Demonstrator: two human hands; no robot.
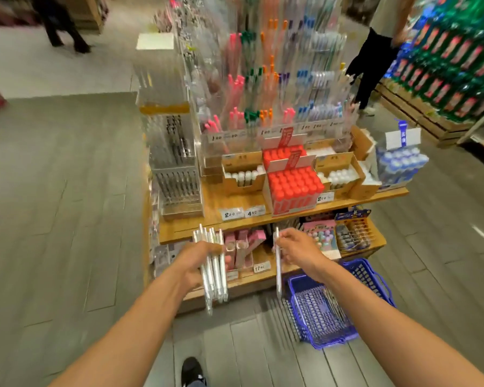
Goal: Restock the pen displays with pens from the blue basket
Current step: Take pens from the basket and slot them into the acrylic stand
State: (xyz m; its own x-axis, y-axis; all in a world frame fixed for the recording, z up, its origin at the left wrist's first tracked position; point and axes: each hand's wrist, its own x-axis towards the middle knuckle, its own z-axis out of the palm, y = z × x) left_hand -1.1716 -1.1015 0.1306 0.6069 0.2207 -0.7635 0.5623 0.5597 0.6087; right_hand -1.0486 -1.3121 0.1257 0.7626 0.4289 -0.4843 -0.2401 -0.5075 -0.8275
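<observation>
While the left hand (200, 263) was clenched around a fat bundle of clear pens (213, 270), the right hand (296, 251) pinched a single pen (277, 263), held upright, apart from the bundle. Blue basket (330, 303) sat on the floor at 5 o'clock from the right hand, beside the low shelf (260, 280); more pens looked to be lying inside it, too blurred to be sure.

Risks as I judged them:
- Bundle was gripped mid-length with the ends fanning out above and below the fist. Any loosening and the outer pens would slide out onto the floor.
- Frame was smeared, so the head was likely moving. A poor view made a wrong-slot insert likely.
- Clear acrylic pen display (263, 88) stood at 12 o'clock, well above both hands, its compartments packed with pink, green, orange and blue pens. Pushing a pen into a full slot could jam it or knock neighbours out.
- Tall clear tower (176, 163) at 11 o'clock sat near the upper shelf's edge; a forearm bump on the reach up could shift it.
- Red-capped box (292, 188) lay right in the reach path at 12 o'clock.
- Another person (375, 60) stood at 2 o'clock, close to the display's far side.
</observation>
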